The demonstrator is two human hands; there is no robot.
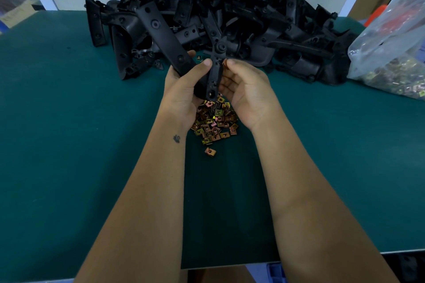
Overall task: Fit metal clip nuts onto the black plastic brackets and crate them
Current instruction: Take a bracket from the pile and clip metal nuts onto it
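My left hand (184,89) grips a black plastic bracket (165,39) above the green table; its long arm points up and left, and a second arm (215,69) runs down between my hands. My right hand (243,92) pinches a small metal clip nut (225,61) at its fingertips, right against the edge of that arm. Below my hands lies a heap of brass-coloured clip nuts (213,119), with one loose nut (210,151) nearer to me.
A big pile of black brackets (230,14) fills the back of the green table (69,122). A clear plastic bag of clip nuts (391,57) lies at the right. A blue crate corner (276,273) shows below the table's front edge.
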